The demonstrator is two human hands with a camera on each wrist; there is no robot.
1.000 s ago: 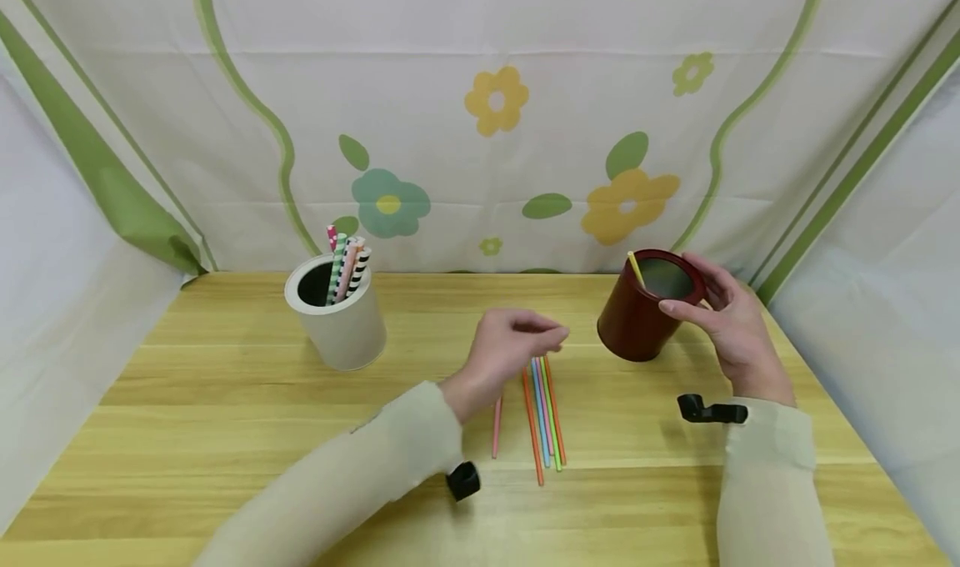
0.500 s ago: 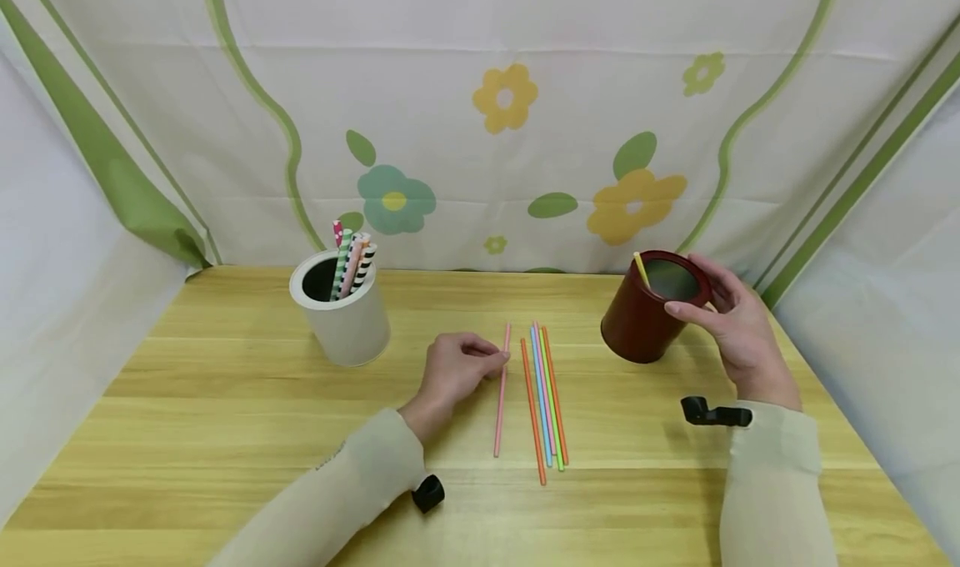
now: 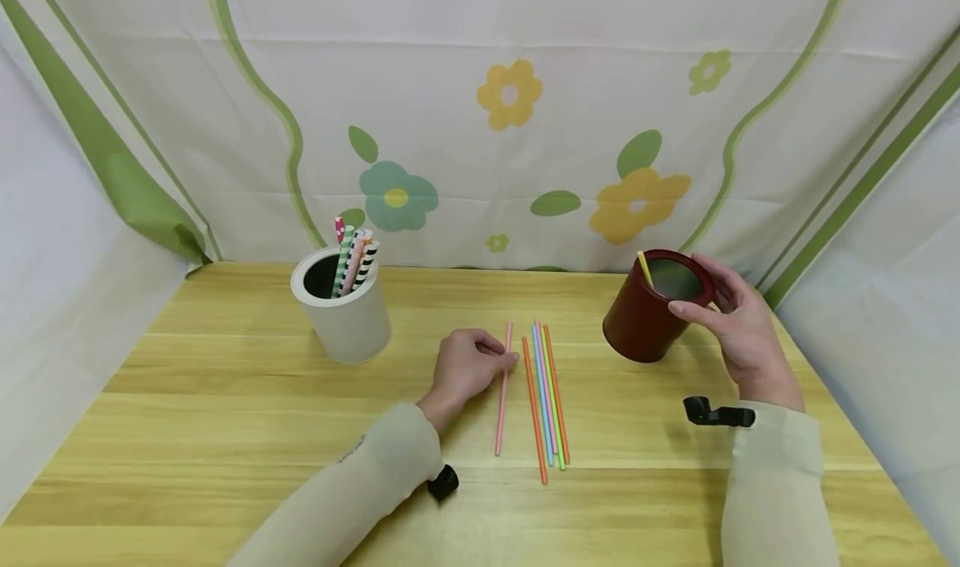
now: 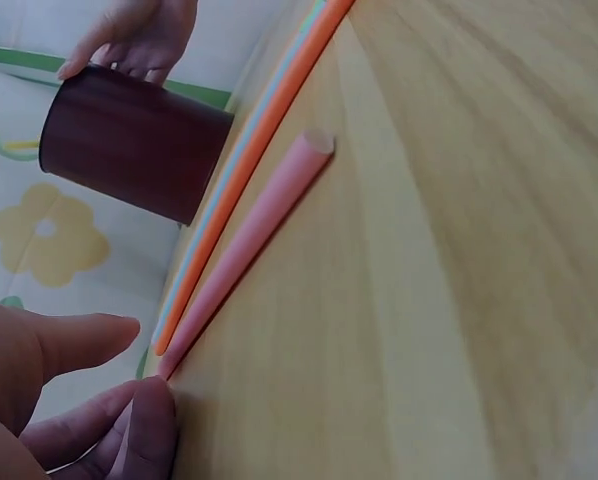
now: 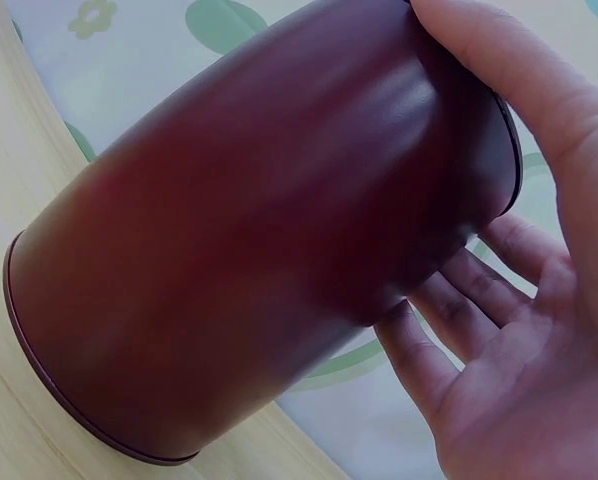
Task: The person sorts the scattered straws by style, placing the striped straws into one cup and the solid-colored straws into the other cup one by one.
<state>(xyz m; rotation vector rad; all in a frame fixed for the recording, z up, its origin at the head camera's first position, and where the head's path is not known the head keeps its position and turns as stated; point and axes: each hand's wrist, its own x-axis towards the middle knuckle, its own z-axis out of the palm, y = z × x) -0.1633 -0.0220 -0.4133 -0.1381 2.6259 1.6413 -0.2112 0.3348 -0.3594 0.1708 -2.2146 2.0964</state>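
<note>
A lone pink straw (image 3: 500,421) is laid on the desk (image 3: 225,442), to the left of a close row of other straws. The left hand (image 3: 467,367) is held low over its upper part, with the fingertips at the straw. In the left wrist view, the thumb is kept well apart from the bent fingers, so no pinch is made; whether the straw is touched by a fingertip cannot be told.

By the right hand (image 3: 746,333), a dark red cup (image 3: 639,321) is gripped at its upper part: the thumb is set at the near side of the rim, and the fingers are curved behind the far side. The cup is stood upright on the desk, and a yellow straw (image 3: 645,269) is leaned against the left of its rim from inside.

Between the pink straw and the cup, the row is formed, from left to right, by an orange straw (image 3: 533,400), a blue straw (image 3: 542,408), a second pink straw, a green straw and another orange straw (image 3: 558,400).

At the far left, several patterned straws (image 3: 353,263) are held in a white cup (image 3: 347,329). The desk is backed by a flower-printed curtain (image 3: 450,17).
</note>
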